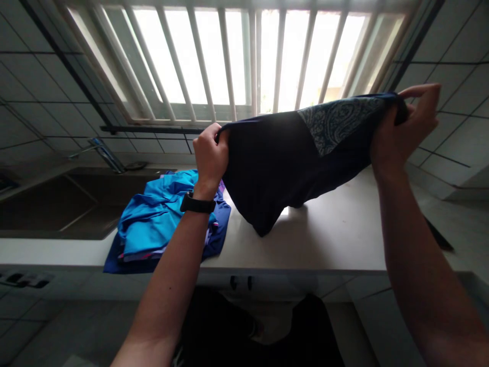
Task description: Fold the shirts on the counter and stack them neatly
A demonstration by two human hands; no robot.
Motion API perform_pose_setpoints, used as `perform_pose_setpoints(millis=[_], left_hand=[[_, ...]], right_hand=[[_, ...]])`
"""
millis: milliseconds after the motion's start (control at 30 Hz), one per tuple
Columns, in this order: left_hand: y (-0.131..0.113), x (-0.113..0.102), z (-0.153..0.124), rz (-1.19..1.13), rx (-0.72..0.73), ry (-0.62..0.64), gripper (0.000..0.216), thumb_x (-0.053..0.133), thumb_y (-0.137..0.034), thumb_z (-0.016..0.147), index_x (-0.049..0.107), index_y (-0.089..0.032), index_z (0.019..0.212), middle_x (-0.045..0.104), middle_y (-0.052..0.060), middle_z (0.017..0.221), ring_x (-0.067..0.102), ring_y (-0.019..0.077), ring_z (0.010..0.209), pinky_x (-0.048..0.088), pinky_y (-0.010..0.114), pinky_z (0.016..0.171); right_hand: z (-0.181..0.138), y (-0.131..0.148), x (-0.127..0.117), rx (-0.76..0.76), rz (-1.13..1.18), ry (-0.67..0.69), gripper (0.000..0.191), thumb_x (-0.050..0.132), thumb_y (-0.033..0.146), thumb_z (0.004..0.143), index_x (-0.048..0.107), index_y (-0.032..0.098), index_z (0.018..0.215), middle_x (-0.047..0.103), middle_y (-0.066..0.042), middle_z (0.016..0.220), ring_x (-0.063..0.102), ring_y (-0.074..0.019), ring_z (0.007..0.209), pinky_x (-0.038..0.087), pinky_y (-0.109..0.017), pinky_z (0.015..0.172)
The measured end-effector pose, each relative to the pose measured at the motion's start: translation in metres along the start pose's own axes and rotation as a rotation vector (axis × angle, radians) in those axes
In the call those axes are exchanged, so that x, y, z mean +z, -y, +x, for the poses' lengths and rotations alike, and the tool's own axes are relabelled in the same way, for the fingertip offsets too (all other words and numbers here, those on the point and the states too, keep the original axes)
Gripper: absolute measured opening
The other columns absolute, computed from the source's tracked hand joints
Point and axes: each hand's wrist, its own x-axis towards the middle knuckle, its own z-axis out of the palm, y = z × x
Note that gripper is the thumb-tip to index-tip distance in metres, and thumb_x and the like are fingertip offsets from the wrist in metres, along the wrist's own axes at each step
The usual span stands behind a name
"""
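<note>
Centre to upper right: left hand (211,150) and right hand (401,127) pinch dark paisley-panelled garment (275,158), stretched between. Left of centre: blue clothes pile (158,219) beside sink (91,232).

Over the countertop (336,234), a garment (267,163) hangs between the person's left hand (211,153) and right hand (395,142), the barred window (252,61) behind. Left of it, a clothes pile (158,216) lies beside the sink (34,216); the faucet (107,156) stands at the sink's back.

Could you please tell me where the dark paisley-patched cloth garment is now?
In the head view, right of centre, the dark paisley-patched cloth garment hangs between the left hand and right hand, over the white countertop.
</note>
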Motion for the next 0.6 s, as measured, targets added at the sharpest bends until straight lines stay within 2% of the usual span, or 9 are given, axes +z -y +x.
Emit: perform_pose_setpoints(millis=[33, 100, 167, 200, 267, 300, 433, 500, 600], left_hand=[[-0.004, -0.005, 0.003, 0.018, 0.029, -0.006, 0.042, 0.058, -0.027, 0.097, 0.037, -0.022, 0.061, 0.037, -0.005, 0.059, 0.030, 0.0121, 0.060, 0.027, 0.033, 0.065], [-0.007, -0.011, 0.005, 0.072, 0.048, 0.097, 0.046, 0.058, -0.028, 0.094, 0.033, -0.022, 0.056, 0.029, -0.005, 0.056, 0.026, 0.0118, 0.058, 0.025, 0.033, 0.064], [-0.004, -0.010, 0.000, 0.131, 0.031, 0.380, 0.045, 0.060, -0.027, 0.089, 0.037, -0.022, 0.051, 0.028, -0.005, 0.052, 0.029, 0.0118, 0.057, 0.026, 0.033, 0.062], [0.001, -0.007, -0.004, 0.143, 0.014, 0.542, 0.040, 0.060, -0.027, 0.086, 0.043, -0.021, 0.050, 0.032, -0.004, 0.051, 0.033, 0.0123, 0.057, 0.028, 0.032, 0.062], [0.016, 0.003, -0.017, 0.127, -0.014, 0.776, 0.027, 0.058, -0.029, 0.085, 0.061, -0.020, 0.061, 0.050, 0.000, 0.055, 0.047, 0.0152, 0.061, 0.034, 0.030, 0.064], [0.024, 0.009, -0.025, 0.116, -0.030, 0.824, 0.023, 0.055, -0.030, 0.086, 0.068, -0.019, 0.069, 0.059, 0.002, 0.062, 0.053, 0.0174, 0.066, 0.038, 0.030, 0.066], [0.048, 0.028, -0.056, 0.153, -0.061, 0.778, 0.024, 0.049, -0.026, 0.084, 0.069, -0.019, 0.072, 0.068, 0.007, 0.073, 0.061, 0.0213, 0.076, 0.044, 0.031, 0.074], [0.045, 0.025, -0.069, 0.039, -0.016, 0.835, 0.024, 0.050, -0.028, 0.083, 0.065, -0.019, 0.066, 0.066, 0.006, 0.076, 0.060, 0.0199, 0.076, 0.046, 0.030, 0.074], [0.022, 0.008, -0.084, -0.350, 0.102, 1.174, 0.027, 0.057, -0.036, 0.085, 0.066, -0.019, 0.066, 0.068, 0.004, 0.085, 0.062, 0.0177, 0.077, 0.050, 0.028, 0.074]], right_hand=[[0.003, 0.000, -0.002, 0.002, -0.025, 0.048, 0.015, 0.057, 0.011, 0.089, 0.066, 0.013, 0.100, 0.066, -0.008, 0.099, 0.064, -0.0182, 0.086, 0.049, -0.035, 0.082], [0.003, -0.002, -0.001, 0.095, -0.039, 0.464, 0.011, 0.063, 0.015, 0.088, 0.071, 0.012, 0.096, 0.069, -0.008, 0.092, 0.064, -0.0195, 0.082, 0.051, -0.037, 0.081], [-0.005, -0.010, 0.006, 0.174, -0.045, 0.834, 0.009, 0.070, 0.018, 0.084, 0.075, 0.013, 0.090, 0.072, -0.008, 0.086, 0.065, -0.0224, 0.083, 0.053, -0.040, 0.083], [-0.012, -0.016, 0.011, 0.183, -0.049, 0.862, 0.011, 0.071, 0.021, 0.084, 0.077, 0.014, 0.090, 0.073, -0.009, 0.087, 0.067, -0.0244, 0.086, 0.053, -0.041, 0.086], [-0.031, -0.028, 0.025, 0.188, -0.068, 0.675, 0.016, 0.066, 0.024, 0.087, 0.079, 0.017, 0.094, 0.076, -0.010, 0.093, 0.069, -0.0275, 0.096, 0.053, -0.043, 0.093], [-0.041, -0.034, 0.031, 0.204, -0.063, 0.612, 0.018, 0.063, 0.024, 0.088, 0.079, 0.018, 0.095, 0.077, -0.010, 0.096, 0.070, -0.0282, 0.098, 0.053, -0.043, 0.094], [-0.076, -0.052, 0.051, 0.263, 0.046, 0.750, 0.019, 0.064, 0.032, 0.086, 0.078, 0.020, 0.090, 0.076, -0.009, 0.090, 0.070, -0.0274, 0.092, 0.055, -0.040, 0.089], [-0.088, -0.056, 0.057, 0.297, 0.166, 0.654, 0.027, 0.060, 0.042, 0.089, 0.076, 0.021, 0.094, 0.073, -0.006, 0.086, 0.068, -0.0247, 0.089, 0.055, -0.037, 0.084], [-0.104, -0.060, 0.062, 0.340, 0.337, 0.458, 0.038, 0.058, 0.057, 0.088, 0.073, 0.023, 0.091, 0.065, -0.003, 0.086, 0.063, -0.0210, 0.088, 0.053, -0.032, 0.078]])
